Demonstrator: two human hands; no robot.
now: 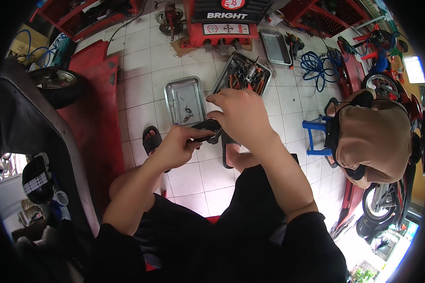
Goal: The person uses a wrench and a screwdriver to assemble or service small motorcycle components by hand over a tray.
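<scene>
My left hand [174,145] is closed around a dark metal part [208,126] with a rounded lug at its near end. The part's exact kind is hard to make out. Just right of and above it is my right hand [243,112], its thumb and fingers apart with nothing visible between them. Whether its palm touches the part is hidden. Beyond my hands, a shallow metal tray [168,101] on the tiled floor holds a thin rod and a few small metal pieces [188,114]. To its right, a second tray [269,75] is heaped with hand tools, some with orange handles.
A red lift platform [92,108] runs along the left beside a motorcycle wheel [56,87]. Ahead stands a red-and-black machine with pedals [222,47]. A third tray [276,47], a power drill [294,45] and a coiled blue hose [318,66] lie right. A person [373,141] sits bent over there.
</scene>
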